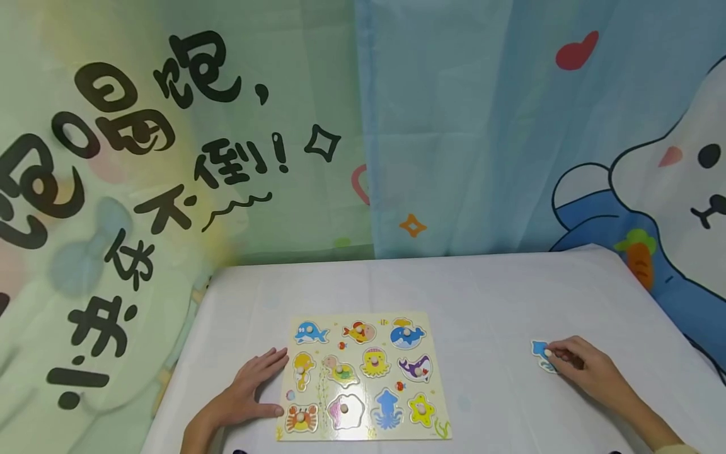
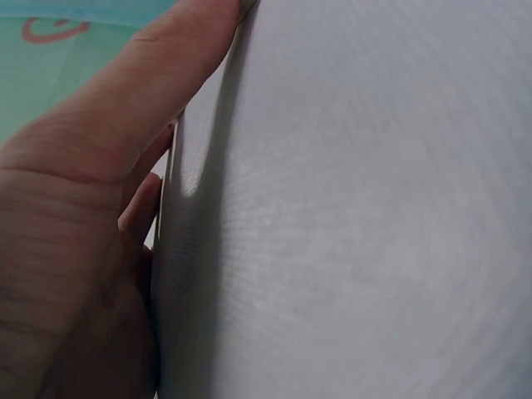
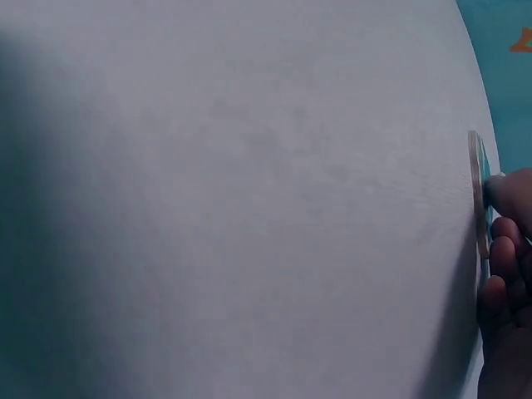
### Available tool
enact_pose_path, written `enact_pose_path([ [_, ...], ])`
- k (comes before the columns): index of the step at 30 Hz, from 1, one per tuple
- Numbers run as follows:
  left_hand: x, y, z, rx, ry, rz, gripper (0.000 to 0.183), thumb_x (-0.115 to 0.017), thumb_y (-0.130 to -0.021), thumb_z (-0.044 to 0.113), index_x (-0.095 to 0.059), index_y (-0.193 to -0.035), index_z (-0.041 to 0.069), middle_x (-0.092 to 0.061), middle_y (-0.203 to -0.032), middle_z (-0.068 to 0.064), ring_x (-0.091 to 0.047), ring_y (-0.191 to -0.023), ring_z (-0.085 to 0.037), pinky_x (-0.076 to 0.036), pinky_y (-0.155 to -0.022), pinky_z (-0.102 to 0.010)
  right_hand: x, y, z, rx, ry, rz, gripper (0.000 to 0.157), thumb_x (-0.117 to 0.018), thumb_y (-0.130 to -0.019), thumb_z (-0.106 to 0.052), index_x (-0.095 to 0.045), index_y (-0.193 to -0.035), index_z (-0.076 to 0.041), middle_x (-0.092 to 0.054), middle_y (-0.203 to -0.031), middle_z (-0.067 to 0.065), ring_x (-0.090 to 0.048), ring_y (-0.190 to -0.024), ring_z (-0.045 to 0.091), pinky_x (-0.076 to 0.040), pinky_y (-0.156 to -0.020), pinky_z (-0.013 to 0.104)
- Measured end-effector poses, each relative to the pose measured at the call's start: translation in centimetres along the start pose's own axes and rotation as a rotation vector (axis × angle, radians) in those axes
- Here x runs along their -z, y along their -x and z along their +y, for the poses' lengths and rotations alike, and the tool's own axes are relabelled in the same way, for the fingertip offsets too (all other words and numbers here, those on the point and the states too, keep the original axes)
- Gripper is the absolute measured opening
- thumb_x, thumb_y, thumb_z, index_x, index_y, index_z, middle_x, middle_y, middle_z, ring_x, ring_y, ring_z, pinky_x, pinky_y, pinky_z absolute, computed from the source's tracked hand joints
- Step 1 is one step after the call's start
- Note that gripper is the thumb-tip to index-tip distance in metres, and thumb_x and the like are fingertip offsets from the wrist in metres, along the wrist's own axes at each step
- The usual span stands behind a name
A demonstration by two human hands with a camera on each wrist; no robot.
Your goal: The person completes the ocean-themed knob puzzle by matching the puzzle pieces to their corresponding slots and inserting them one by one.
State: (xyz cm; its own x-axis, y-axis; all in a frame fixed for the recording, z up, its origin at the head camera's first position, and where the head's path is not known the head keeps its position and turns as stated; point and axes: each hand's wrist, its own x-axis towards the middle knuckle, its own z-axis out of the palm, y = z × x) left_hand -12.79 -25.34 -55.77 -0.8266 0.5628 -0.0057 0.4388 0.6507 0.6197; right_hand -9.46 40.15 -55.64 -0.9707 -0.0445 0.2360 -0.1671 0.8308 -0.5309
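A sea-animal peg puzzle board (image 1: 317, 434) lies on the white table. My left hand (image 1: 249, 388) rests at its left edge, fingers and thumb spread, thumb tip close to the crab piece (image 1: 302, 418). Further right, my right hand (image 1: 587, 369) pinches a blue and white puzzle piece (image 1: 539, 348) by its pale knob. That hand partly hides the piece, so its full shape cannot be told. In the right wrist view the puzzle piece (image 3: 476, 191) appears edge-on, with a thin wooden edge, close to the cloth. The left wrist view shows the left hand (image 2: 91, 150) flat against the table.
The board holds several knobbed animals, among them an octopus (image 1: 375, 362) and a starfish (image 1: 421, 410). A blue squid picture (image 1: 388, 408) on it shows no knob. White cloth (image 1: 488, 378) spreads between board and right hand. Printed curtains (image 1: 442, 126) hang behind.
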Motion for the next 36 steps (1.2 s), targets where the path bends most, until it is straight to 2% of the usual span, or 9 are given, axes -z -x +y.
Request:
enact_pose_path([
  [4,0.0,-0.1,-0.1,-0.001,-0.006,-0.002,0.092,-0.076,-0.075,0.055,-0.038,-0.15,0.018,-0.036,-0.157,-0.005,-0.028,-0.144,-0.041,0.003,-0.11,-0.008,0.2,-0.1,0.1,0.024,-0.02,-0.018,0.015,-0.072,-0.084,-0.004,-0.07,-0.099,-0.008,-0.055,-0.084,-0.012,-0.041,-0.069,-0.006,-0.037,-0.055,0.015],
  [10,0.1,-0.2,0.0,0.008,-0.011,-0.007,0.092,-0.076,-0.075,0.055,-0.038,-0.15,0.018,-0.036,-0.157,-0.005,-0.028,-0.144,-0.04,-0.006,-0.111,-0.027,0.5,-0.5,0.1,0.052,-0.024,-0.047,0.015,-0.071,-0.085,-0.005,-0.07,-0.1,-0.006,-0.056,-0.085,-0.013,-0.042,-0.071,-0.008,-0.038,-0.056,0.013],
  [15,0.1,-0.3,0.1,0.012,0.0,-0.009,0.092,-0.076,-0.075,0.054,-0.039,-0.149,0.017,-0.036,-0.157,-0.006,-0.028,-0.144,-0.04,-0.007,-0.11,-0.028,0.6,-0.6,0.0,0.09,-0.031,-0.037,0.016,-0.072,-0.083,-0.003,-0.07,-0.099,-0.004,-0.058,-0.085,-0.008,-0.043,-0.071,-0.009,-0.038,-0.057,0.012],
  [19,0.1,-0.2,0.1,0.003,-0.018,-0.002,0.092,-0.077,-0.074,0.054,-0.039,-0.149,0.016,-0.037,-0.157,-0.006,-0.029,-0.144,-0.04,-0.01,-0.109,-0.033,0.5,-0.4,-0.5,0.088,-0.046,-0.014,0.016,-0.074,-0.081,-0.001,-0.071,-0.096,-0.005,-0.057,-0.084,-0.012,-0.045,-0.07,-0.01,-0.039,-0.056,0.011],
  [25,0.1,0.1,0.2,0.012,-0.027,-0.005,0.092,-0.077,-0.074,0.054,-0.04,-0.148,0.015,-0.038,-0.156,-0.008,-0.029,-0.143,-0.041,-0.011,-0.108,-0.039,-0.2,-0.2,-2.5,0.101,-0.104,0.038,0.019,-0.077,-0.075,0.002,-0.07,-0.089,-0.009,-0.054,-0.079,-0.015,-0.044,-0.066,-0.006,-0.036,-0.054,0.013],
  [28,0.1,0.1,0.2,0.014,-0.021,-0.008,0.091,-0.076,-0.074,0.054,-0.04,-0.149,0.016,-0.037,-0.157,-0.007,-0.029,-0.143,-0.042,-0.01,-0.11,-0.036,-0.7,-0.3,-4.1,0.083,-0.094,0.035,0.019,-0.079,-0.074,0.0,-0.07,-0.087,-0.011,-0.052,-0.078,-0.015,-0.043,-0.066,-0.005,-0.037,-0.053,0.014],
  [30,0.0,0.1,0.1,0.005,-0.019,-0.004,0.091,-0.076,-0.074,0.054,-0.04,-0.149,0.016,-0.037,-0.157,-0.007,-0.029,-0.143,-0.042,-0.006,-0.112,-0.028,-1.2,-0.4,-5.1,0.099,-0.109,0.052,0.022,-0.08,-0.072,0.002,-0.069,-0.084,-0.013,-0.052,-0.077,-0.014,-0.043,-0.065,-0.005,-0.037,-0.053,0.014],
  [34,-0.1,0.0,-0.1,-0.011,-0.015,0.004,0.091,-0.076,-0.075,0.054,-0.04,-0.149,0.017,-0.037,-0.157,-0.007,-0.029,-0.142,-0.042,0.004,-0.109,-0.006,-2.5,-0.6,-7.4,0.189,-0.154,0.097,0.028,-0.08,-0.067,0.006,-0.067,-0.081,-0.015,-0.051,-0.075,-0.013,-0.042,-0.064,-0.004,-0.035,-0.054,0.012],
  [36,-0.1,-0.1,-0.1,-0.016,-0.017,0.009,0.091,-0.076,-0.075,0.054,-0.039,-0.149,0.017,-0.037,-0.157,-0.007,-0.029,-0.142,-0.041,0.007,-0.107,-0.002,-3.2,-0.7,-8.7,0.247,-0.17,0.115,0.031,-0.081,-0.064,0.008,-0.066,-0.079,-0.015,-0.051,-0.074,-0.012,-0.042,-0.062,-0.002,-0.035,-0.054,0.011],
])
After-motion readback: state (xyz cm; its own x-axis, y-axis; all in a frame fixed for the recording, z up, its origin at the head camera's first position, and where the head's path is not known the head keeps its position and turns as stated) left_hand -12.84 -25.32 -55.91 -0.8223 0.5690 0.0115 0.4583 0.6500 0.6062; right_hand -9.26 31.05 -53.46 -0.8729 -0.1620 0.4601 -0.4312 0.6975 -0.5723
